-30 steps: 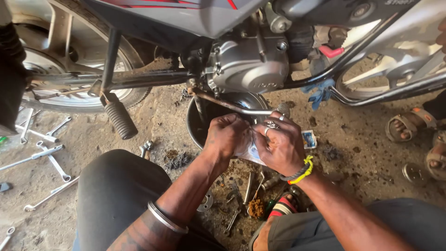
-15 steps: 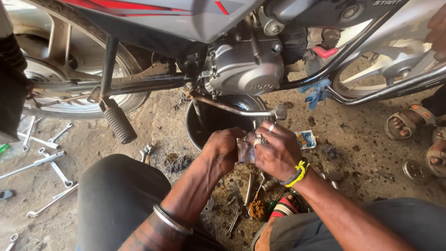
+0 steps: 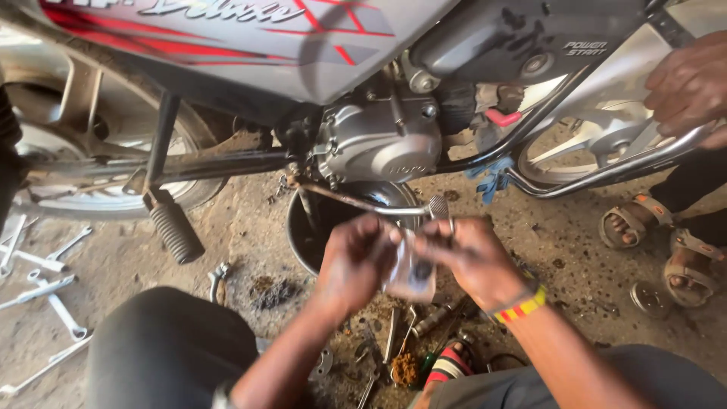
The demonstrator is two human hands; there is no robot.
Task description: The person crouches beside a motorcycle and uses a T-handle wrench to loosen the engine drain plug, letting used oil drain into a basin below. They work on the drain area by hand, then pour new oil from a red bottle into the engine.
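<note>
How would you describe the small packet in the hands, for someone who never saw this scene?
Below the motorcycle engine sits a dark round pan. Just in front, the left hand and right hand pinch a small clear packet, the only soft, see-through thing among metal tools.

The motorcycle engine sat above the drain pan, which stood on the ground beneath it. The left hand and right hand met in front of the pan, with a small packet between them. The footpeg hung to the left of the pan, and wrenches lay farther left on the ground. Loose tools lay below the hands. Another person's hand rested on the frame tube at right, with sandalled feet beneath.
</note>
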